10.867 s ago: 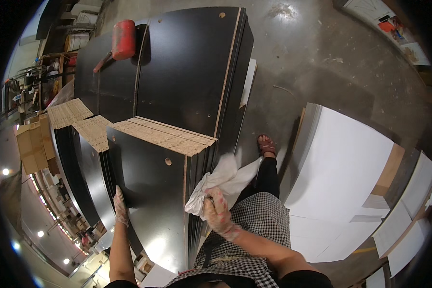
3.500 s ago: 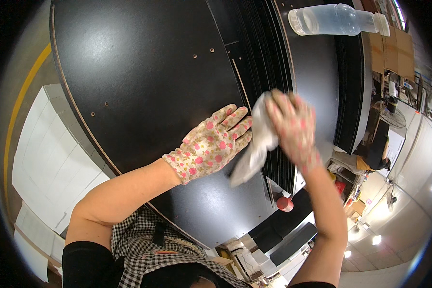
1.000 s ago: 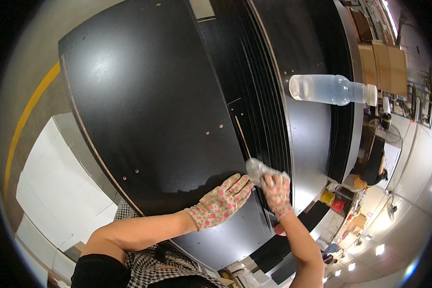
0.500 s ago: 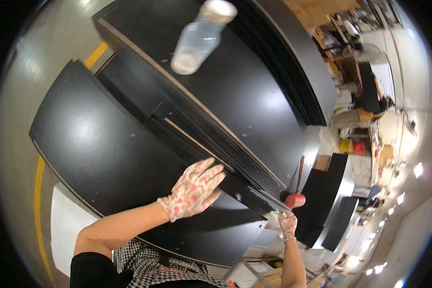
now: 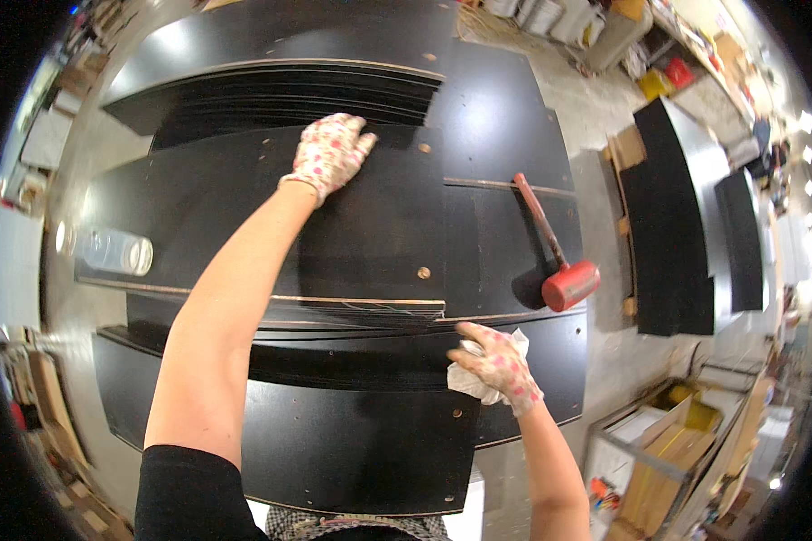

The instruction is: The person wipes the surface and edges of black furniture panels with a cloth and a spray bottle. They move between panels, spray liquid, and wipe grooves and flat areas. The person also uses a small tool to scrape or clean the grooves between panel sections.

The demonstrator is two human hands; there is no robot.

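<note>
Patterned gloves with pink dots cover both my hands. My left hand point(image 5: 329, 155) is stretched far out over a black panel point(image 5: 370, 230), close to the front edge of a stack of black panels point(image 5: 271, 99). It holds nothing and its fingers are slightly apart; whether they touch the stack I cannot tell. Nearer and to the right, my right hand point(image 5: 501, 368) grips a crumpled white cloth point(image 5: 467, 380) over the near black panels point(image 5: 361, 442). A mallet point(image 5: 570, 287) with a red head lies on the panels to the right. At the left stands or lies a clear bottle point(image 5: 113, 251).
More black curved panels point(image 5: 668, 216) are stacked on the floor at the right. A metal-framed cart point(image 5: 659, 451) with cardboard and yellow pieces stands at the lower right. Shelving with a red bin point(image 5: 679, 72) and a yellow bin point(image 5: 656, 84) is at the back right.
My view has turned, so the panels now run across the picture. My left hand has moved from the near panel out to the far stack. The cloth stays in my right hand.
</note>
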